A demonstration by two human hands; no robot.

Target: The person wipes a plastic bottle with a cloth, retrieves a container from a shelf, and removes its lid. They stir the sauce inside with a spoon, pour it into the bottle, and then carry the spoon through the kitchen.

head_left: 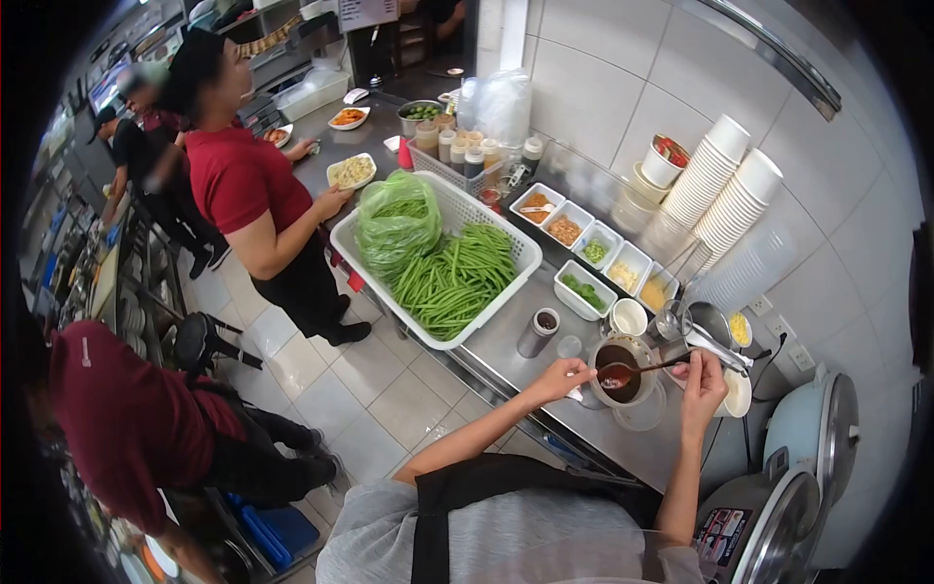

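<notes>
My right hand point(703, 384) is closed on the handle of a dark ladle point(623, 374), whose bowl holds reddish-brown sauce over a round container point(642, 387) of dark sauce. At the left rim of that container is my left hand point(564, 380), its fingers pinched together near the ladle's bowl; what they grip, if anything, is too small to make out. A lidless bottle point(538, 333) with dark contents stands to the left, beside a small clear cup point(569, 346). Below the sauce container lies a clear round lid point(642, 409).
A white basket point(530, 255) of green beans stands left on the steel counter. Topping trays point(581, 292), stacked paper cups point(710, 170) and bottles line the wall. Rice cookers point(808, 419) are at the right. Several people point(233, 175) work at the left.
</notes>
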